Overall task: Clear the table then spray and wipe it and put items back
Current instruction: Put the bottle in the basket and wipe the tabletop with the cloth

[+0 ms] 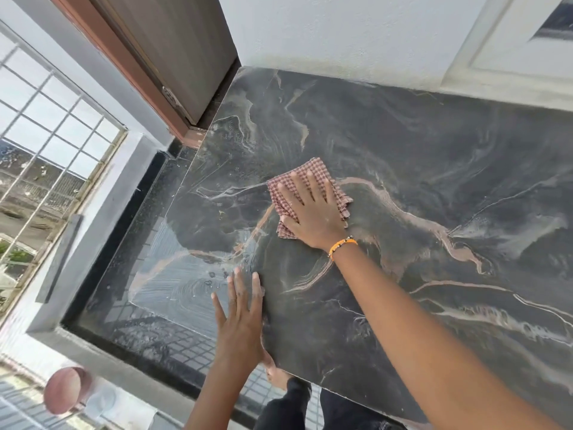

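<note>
The checked cloth (305,197), reddish and white in a small woven grid, lies folded into a rough square near the middle of the surface (434,156). The right hand (310,212) presses flat on top of it, fingers spread apart and not gripping, which I judge spreads the pressure over the whole pad for wiping. An orange beaded band sits at that wrist.

The left hand (240,318) rests open on the near-left part of the surface, fingers together and extended, holding nothing; it appears placed there to brace the body during the reach.

The surface is dark polished stone with pale and pinkish veining, square-cornered, set against a white wall (341,35). Streaked wet film shows near the left corner, with curved smear marks and small droplets; the far right looks duller. No items stand on it, so clearing appears complete and wiping is the step in hand.

Beyond the left edge lie a dark tiled floor, a brown door frame (130,72) and a barred window grille (46,125).
</note>
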The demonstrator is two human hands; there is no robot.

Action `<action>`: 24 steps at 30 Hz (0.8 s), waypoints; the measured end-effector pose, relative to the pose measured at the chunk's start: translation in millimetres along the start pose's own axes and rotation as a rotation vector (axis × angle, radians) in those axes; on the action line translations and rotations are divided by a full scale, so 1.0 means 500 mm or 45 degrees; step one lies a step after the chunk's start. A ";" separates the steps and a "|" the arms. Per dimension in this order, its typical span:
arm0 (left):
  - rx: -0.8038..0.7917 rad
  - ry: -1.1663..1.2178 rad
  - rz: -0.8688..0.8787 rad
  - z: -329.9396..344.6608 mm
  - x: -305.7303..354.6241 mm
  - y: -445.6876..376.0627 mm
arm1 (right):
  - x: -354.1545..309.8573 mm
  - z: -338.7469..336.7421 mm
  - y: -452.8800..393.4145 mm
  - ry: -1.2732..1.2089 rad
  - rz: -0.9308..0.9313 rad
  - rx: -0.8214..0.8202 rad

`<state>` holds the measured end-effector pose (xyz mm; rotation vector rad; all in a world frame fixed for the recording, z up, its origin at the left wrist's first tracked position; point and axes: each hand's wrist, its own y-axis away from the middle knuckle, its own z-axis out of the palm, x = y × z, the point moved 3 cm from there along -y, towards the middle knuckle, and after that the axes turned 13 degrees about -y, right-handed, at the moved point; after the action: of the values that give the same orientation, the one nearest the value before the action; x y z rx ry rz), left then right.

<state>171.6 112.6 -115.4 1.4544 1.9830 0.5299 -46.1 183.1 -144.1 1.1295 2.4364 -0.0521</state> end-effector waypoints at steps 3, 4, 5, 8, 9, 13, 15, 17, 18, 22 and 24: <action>-0.005 0.096 -0.053 0.004 -0.002 0.007 | -0.080 0.047 0.047 0.014 -0.208 -0.143; -0.002 0.129 -0.069 0.007 -0.002 0.011 | -0.094 0.059 0.071 0.017 -0.268 -0.182; 0.001 0.155 -0.086 0.010 -0.004 0.015 | -0.102 0.068 0.099 0.020 -0.327 -0.214; 0.000 0.187 -0.128 0.023 -0.013 0.026 | -0.083 0.075 0.187 0.033 -0.466 -0.279; 0.003 0.201 -0.134 0.027 -0.016 0.028 | -0.065 0.071 0.212 0.053 -0.481 -0.279; 0.028 0.260 -0.103 0.034 -0.021 0.032 | 0.022 0.033 0.240 0.116 -0.333 -0.188; 0.049 0.272 -0.070 0.036 -0.022 0.034 | 0.052 0.016 0.203 0.130 -0.187 -0.140; 0.064 0.305 -0.038 0.040 -0.027 0.037 | 0.064 0.001 0.138 0.114 -0.017 -0.065; 0.069 0.327 -0.025 0.043 -0.031 0.039 | 0.062 -0.005 0.100 0.090 0.067 -0.020; 0.137 0.376 -0.029 0.060 -0.078 0.048 | -0.014 0.000 -0.029 0.032 0.189 0.079; 0.194 0.381 -0.046 0.070 -0.119 0.045 | -0.078 0.022 -0.056 0.046 0.122 0.056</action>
<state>223.7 61.8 -112.0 1.4970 2.3232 0.6218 -40.5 134.0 -142.2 1.2752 2.4197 -0.0564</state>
